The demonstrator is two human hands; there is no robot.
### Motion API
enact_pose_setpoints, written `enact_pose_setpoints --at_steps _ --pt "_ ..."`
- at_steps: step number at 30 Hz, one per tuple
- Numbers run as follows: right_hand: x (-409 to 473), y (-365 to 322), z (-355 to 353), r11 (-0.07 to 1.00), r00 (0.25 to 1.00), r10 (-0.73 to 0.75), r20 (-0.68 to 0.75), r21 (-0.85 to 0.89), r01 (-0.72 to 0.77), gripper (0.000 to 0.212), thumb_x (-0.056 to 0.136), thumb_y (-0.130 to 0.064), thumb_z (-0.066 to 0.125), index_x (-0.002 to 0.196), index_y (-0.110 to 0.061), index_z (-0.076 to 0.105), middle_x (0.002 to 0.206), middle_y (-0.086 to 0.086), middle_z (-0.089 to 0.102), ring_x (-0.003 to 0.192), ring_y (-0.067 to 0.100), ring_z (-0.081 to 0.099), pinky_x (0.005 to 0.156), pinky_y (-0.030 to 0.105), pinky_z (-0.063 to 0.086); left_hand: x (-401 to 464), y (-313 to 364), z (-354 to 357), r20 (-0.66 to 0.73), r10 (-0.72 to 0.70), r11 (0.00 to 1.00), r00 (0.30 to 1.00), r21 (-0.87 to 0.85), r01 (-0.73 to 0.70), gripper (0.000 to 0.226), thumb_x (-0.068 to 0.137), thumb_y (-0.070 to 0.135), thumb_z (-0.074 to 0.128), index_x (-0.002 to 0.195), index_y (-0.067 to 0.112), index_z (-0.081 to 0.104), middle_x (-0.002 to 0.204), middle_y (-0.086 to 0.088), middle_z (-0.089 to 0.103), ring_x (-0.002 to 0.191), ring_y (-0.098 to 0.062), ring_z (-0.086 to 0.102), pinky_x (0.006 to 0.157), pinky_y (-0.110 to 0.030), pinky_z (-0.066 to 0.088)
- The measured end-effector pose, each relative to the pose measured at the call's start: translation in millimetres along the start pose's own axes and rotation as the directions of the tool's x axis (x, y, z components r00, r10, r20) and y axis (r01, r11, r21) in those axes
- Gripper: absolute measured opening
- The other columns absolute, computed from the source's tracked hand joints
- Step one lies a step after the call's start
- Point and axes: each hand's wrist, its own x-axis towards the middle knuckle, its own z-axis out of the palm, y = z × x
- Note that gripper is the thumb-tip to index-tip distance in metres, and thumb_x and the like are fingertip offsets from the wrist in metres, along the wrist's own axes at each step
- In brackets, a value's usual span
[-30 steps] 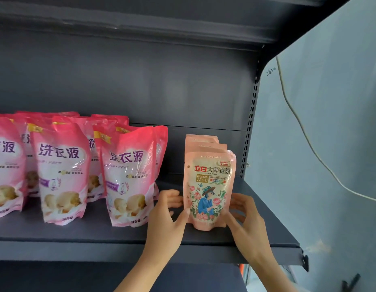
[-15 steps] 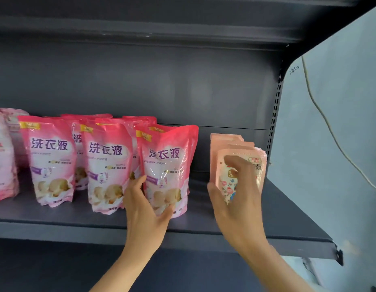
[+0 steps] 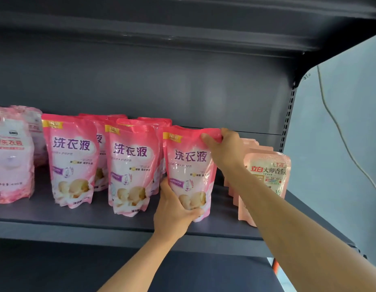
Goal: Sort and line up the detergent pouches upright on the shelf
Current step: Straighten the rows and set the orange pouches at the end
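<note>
On the grey shelf [image 3: 77,216], my hands have left the peach pouches [image 3: 269,175]; left hand [image 3: 174,213] and right hand [image 3: 223,148] now clasp the rightmost pink pouch [image 3: 189,165], straightening it.

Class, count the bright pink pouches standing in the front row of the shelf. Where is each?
3. One at the left, one in the middle, one at the right held by both hands. More stand behind, partly hidden.

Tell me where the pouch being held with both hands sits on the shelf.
The held pink pouch stands near the shelf's front edge, right of the pink row and left of the peach pouches.
</note>
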Motion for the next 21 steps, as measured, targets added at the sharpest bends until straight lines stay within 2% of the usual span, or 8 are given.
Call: enact_pose_setpoints --at_steps 4,8,11,15,18,19,21 --pt "8.6 2.3 -1.1 0.998 0.997 0.061 -0.052 -0.003 -0.062 0.038 0.088 -0.027 0.063 0.056 -0.018 0.044 0.052 -0.005 0.046 0.047 0.009 0.04 0.045 0.023 0.028 -4.2 4.6 0.8 0.006 0.059 0.995 0.998 0.078 -0.059 0.093 0.051 0.046 0.079 0.115 0.035 0.014 0.113 0.009 0.048 0.099 -0.018 0.055 0.075 -0.037 0.051" --pt "8.2 2.5 2.1 0.998 0.994 0.07 -0.089 -0.004 -0.07 0.039 0.089 -0.025 0.06 0.055 -0.021 0.042 0.05 -0.006 0.043 0.045 0.008 0.038 0.039 0.014 0.025 -3.8 4.7 0.3 0.004 0.078 0.99 0.997 0.119 -0.078 0.095 0.054 0.045 0.08 0.12 0.029 0.014 0.118 0.011 0.045 0.103 -0.017 0.054 0.077 -0.037 0.051" --pt "6.5 1.3 1.9 0.999 0.996 0.053 -0.073 -0.002 -0.053 0.038 0.09 -0.025 0.06 0.056 -0.02 0.044 0.05 -0.006 0.044 0.045 0.008 0.038 0.039 0.013 0.024 -4.8 3.4 -1.0 0.001 0.082 0.989 0.997 0.121 -0.081 0.096 0.052 0.046 0.08 0.12 0.03 0.014 0.119 0.012 0.046 0.103 -0.017 0.055 0.078 -0.038 0.052" --pt "6.9 -0.8 -3.2 0.999 1.0 0.026 0.004 -0.03 -0.026 0.031 0.089 -0.028 0.061 0.076 0.0 0.059 0.062 0.004 0.054 0.054 0.016 0.045 0.046 0.023 0.032 -5.1 3.7 -2.1 0.003 0.093 0.988 0.996 0.124 -0.092 0.101 0.054 0.045 0.081 0.127 0.026 0.014 0.119 0.015 0.043 0.104 -0.015 0.054 0.078 -0.035 0.051" --pt "6.1 -3.4 -12.2 0.994 0.997 -0.005 0.074 -0.107 0.013 0.028 0.089 -0.026 0.061 0.069 -0.01 0.05 0.061 -0.003 0.05 0.056 0.014 0.045 0.049 0.023 0.032 -5.3 4.8 -3.5 0.007 0.105 0.987 0.994 0.119 -0.105 0.104 0.055 0.043 0.082 0.13 0.027 0.012 0.117 0.017 0.038 0.104 -0.013 0.052 0.077 -0.032 0.049" --pt "5.0 -3.9 -15.9 0.992 0.995 -0.023 0.093 -0.124 0.035 0.024 0.089 -0.026 0.061 0.072 -0.013 0.05 0.064 -0.003 0.052 0.059 0.014 0.048 0.052 0.023 0.035 -5.3 5.0 -3.9 0.006 0.107 0.987 0.994 0.116 -0.107 0.105 0.055 0.043 0.082 0.131 0.026 0.012 0.116 0.018 0.037 0.105 -0.014 0.052 0.077 -0.032 0.049" --pt "-1.0 -4.6 -25.3 0.993 0.993 -0.045 0.109 -0.108 0.056 0.013 0.089 -0.025 0.061 0.092 -0.013 0.056 0.076 -0.005 0.059 0.07 0.013 0.056 0.059 0.022 0.044 -5.6 5.5 -4.6 0.005 0.109 0.987 0.994 0.12 -0.108 0.107 0.055 0.042 0.084 0.134 0.023 0.013 0.117 0.017 0.036 0.107 -0.015 0.052 0.078 -0.033 0.049"
